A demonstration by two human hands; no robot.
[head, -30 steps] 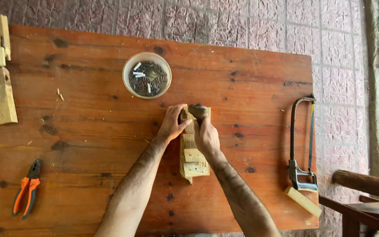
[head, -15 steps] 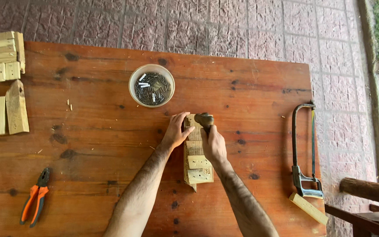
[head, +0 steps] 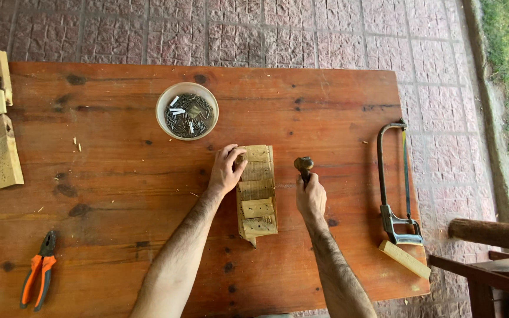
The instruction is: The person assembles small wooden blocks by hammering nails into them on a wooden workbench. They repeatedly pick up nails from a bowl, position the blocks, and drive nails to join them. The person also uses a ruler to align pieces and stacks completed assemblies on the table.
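Where fist [head: 311, 199] grips, hammer [head: 303, 166] handle hides.

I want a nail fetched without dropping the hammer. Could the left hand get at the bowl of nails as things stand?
Probably yes: the left hand rests on the wooden piece, with bare tabletop between it and the open bowl of nails just beyond.

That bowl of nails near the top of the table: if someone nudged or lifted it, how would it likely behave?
The bowl of nails sits flat on the wooden table, apart from both hands, so a nudge would probably slide it rather than tip it. It looks well filled with small metal nails, so likely heavy for its size. Tilted when lifted, the loose nails would probably shift and spill.
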